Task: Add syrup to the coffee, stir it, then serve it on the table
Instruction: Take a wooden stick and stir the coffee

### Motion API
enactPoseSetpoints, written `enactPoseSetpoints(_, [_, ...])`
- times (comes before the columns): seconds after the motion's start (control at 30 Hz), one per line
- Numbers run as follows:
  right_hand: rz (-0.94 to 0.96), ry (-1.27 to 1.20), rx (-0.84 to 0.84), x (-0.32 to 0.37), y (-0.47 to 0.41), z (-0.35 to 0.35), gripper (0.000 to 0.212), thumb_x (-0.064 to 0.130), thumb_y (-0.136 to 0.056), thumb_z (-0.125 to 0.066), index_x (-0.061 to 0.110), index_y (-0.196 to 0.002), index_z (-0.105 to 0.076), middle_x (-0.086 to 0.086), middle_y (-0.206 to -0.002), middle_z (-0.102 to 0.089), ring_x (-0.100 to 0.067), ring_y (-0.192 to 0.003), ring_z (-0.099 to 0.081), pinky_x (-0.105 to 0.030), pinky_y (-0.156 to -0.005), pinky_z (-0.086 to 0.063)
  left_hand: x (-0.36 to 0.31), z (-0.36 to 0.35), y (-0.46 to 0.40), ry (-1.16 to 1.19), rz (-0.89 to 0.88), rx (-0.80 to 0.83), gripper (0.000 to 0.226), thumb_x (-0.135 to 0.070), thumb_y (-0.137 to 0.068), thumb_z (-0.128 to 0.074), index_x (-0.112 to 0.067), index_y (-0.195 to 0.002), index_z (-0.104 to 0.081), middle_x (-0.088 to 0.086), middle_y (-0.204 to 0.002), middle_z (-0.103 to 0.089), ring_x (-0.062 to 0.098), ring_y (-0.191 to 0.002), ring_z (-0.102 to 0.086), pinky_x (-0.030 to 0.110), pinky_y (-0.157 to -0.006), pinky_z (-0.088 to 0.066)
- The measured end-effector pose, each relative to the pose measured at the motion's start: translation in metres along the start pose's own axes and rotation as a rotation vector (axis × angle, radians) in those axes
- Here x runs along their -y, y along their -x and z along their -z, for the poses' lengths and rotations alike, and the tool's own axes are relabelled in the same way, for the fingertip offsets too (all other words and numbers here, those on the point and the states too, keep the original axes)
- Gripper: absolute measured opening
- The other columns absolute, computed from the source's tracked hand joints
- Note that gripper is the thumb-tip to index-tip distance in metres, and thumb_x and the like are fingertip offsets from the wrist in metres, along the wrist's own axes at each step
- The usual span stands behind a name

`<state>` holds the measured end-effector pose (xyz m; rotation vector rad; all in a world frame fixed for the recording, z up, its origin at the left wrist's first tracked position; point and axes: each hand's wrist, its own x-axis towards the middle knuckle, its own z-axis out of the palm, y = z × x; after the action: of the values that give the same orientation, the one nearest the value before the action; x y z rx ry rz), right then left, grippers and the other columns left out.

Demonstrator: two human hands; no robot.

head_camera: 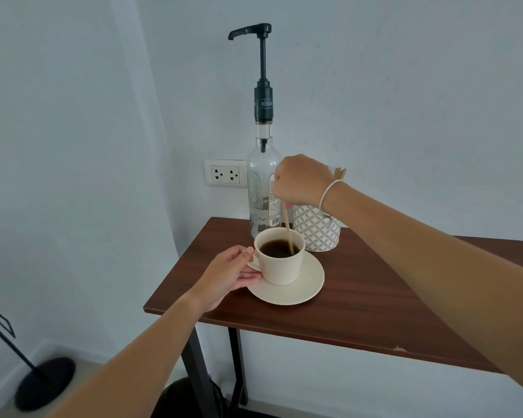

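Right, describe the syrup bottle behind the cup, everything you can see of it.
The syrup bottle is clear glass and stands upright at the back of the wooden table, against the wall. A tall dark pump is fitted in its neck, spout pointing left. Only a little clear liquid shows near the bottom. A white label with a barcode faces right, partly hidden by the right hand. The cup covers its base; the patterned holder stands to its right; whether it touches either is unclear.

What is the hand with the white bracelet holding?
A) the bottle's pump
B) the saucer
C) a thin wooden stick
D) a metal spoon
C: the right hand pinches a thin wooden stick whose lower end dips into the coffee in the cup.
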<state>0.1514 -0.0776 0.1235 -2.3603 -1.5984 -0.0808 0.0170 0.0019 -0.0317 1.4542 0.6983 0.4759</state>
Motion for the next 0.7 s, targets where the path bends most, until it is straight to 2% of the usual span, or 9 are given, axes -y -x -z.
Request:
enactPoseSetpoints(0.07, [0.040,-0.090,0.096,0.003,0.001,0.000,0.026,0.003,-0.080,-0.045,0.002,-0.075,-0.071,-0.007,-0.073,-0.074,-0.022,-0.066,-0.066,-0.029,-0.071,-0.054,0.000,0.001,0.000,0.004,-0.004,0.011,0.021,-0.026,-0.096,-0.047,-0.010,-0.100,-0.060,0.017,-0.107,-0.069,0.024,-0.098,-0.070,0.037,-0.090,-0.055])
enactPoseSetpoints(0.13, [0.060,-0.232,0.095,0.005,0.002,-0.002,0.029,0.003,-0.085,-0.044,-0.001,-0.090,-0.071,-0.011,-0.083,-0.076,-0.022,-0.067,-0.067,-0.026,-0.072,-0.053,0.000,0.001,-0.001,0.000,-0.003,0.018,0.021,-0.026,-0.096,-0.047,-0.011,-0.101,-0.060,0.017,-0.107,-0.069,0.024,-0.099,-0.070,0.038,-0.091,-0.054])
enactPoseSetpoints(0.27, [0.018,-0.271,-0.109,-0.001,-0.003,-0.004,0.028,0.004,-0.083,-0.043,0.002,-0.086,-0.071,-0.009,-0.079,-0.076,-0.020,-0.059,-0.065,-0.032,-0.072,-0.057,0.000,0.001,-0.001,-0.004,-0.001,0.016,0.021,-0.026,-0.096,-0.047,-0.011,-0.102,-0.060,0.016,-0.108,-0.070,0.024,-0.099,-0.070,0.038,-0.092,-0.054])
enactPoseSetpoints(0.33, [-0.026,-0.208,-0.180,-0.004,-0.001,-0.002,0.028,0.007,-0.083,-0.043,0.003,-0.084,-0.070,-0.010,-0.083,-0.075,-0.022,-0.069,-0.067,-0.033,-0.072,-0.056,0.000,0.001,-0.002,-0.001,0.000,0.012,0.022,-0.026,-0.096,-0.047,-0.009,-0.103,-0.060,0.016,-0.107,-0.070,0.023,-0.098,-0.070,0.038,-0.090,-0.055])
enactPoseSetpoints(0.4, [-0.064,-0.149,-0.164,-0.005,0.003,0.001,0.027,0.006,-0.080,-0.043,0.001,-0.085,-0.069,-0.010,-0.083,-0.075,-0.024,-0.078,-0.069,-0.034,-0.075,-0.055,0.000,0.002,-0.002,-0.003,-0.001,0.014,0.026,-0.026,-0.096,-0.047,-0.004,-0.107,-0.058,0.018,-0.107,-0.069,0.024,-0.097,-0.070,0.037,-0.089,-0.055])
enactPoseSetpoints(0.53, [-0.104,-0.156,-0.065,-0.005,0.012,0.004,0.026,0.004,-0.074,-0.047,-0.002,-0.081,-0.072,-0.011,-0.076,-0.075,-0.025,-0.071,-0.068,-0.033,-0.076,-0.055,0.000,0.002,-0.003,0.019,0.001,0.024,0.033,-0.026,-0.096,-0.048,0.002,-0.112,-0.055,0.019,-0.106,-0.070,0.024,-0.096,-0.071,0.034,-0.086,-0.057])
enactPoseSetpoints(0.7, [-0.157,-0.269,-0.123,-0.004,0.018,0.004,0.029,0.003,-0.075,-0.045,-0.004,-0.082,-0.073,-0.011,-0.073,-0.074,-0.022,-0.061,-0.064,-0.030,-0.073,-0.054,0.000,0.003,-0.004,0.029,-0.002,0.053,0.035,-0.026,-0.097,-0.048,0.004,-0.114,-0.054,0.019,-0.106,-0.070,0.023,-0.097,-0.071,0.031,-0.083,-0.057])
